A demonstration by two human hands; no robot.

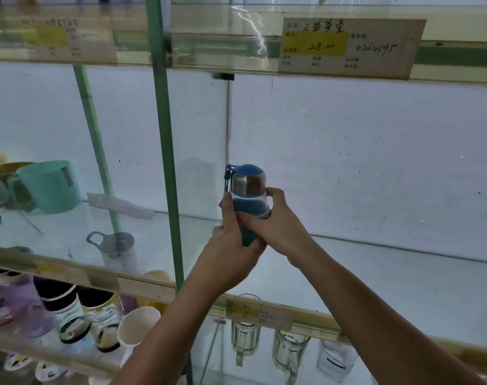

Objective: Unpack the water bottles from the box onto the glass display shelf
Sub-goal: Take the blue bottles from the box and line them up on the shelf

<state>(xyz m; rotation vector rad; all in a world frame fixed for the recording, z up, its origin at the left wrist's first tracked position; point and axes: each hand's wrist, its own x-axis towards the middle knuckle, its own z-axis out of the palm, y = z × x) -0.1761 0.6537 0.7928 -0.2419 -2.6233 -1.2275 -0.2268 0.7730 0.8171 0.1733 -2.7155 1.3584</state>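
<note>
Above the middle of a glass display shelf (375, 276), a person holds one water bottle (248, 187) upright in both hands. The bottle has a rounded blue cap, a brushed-steel collar beneath it, a blue loop strap hanging at its left side, and a clear body with a dark blue sleeve inside. Its base is hidden behind the hands. The left hand (234, 251) wraps the lower body from the near left, fingers curled round it. The right hand (278, 226) grips the middle from the right, thumb up near the steel collar.

The shelf is a pale, dusty glass pane with a yellowed front rail carrying a small price tag (259, 314). A green metal post (167, 162) stands just left of the bottle. Far left on the same level sits a teal plastic jug (50, 187). Overhead, another glass shelf bears a large handwritten price card (350, 47). Below, seen through the glass, are clear glass mugs (245, 343), a white cup (137, 326) and patterned cups.
</note>
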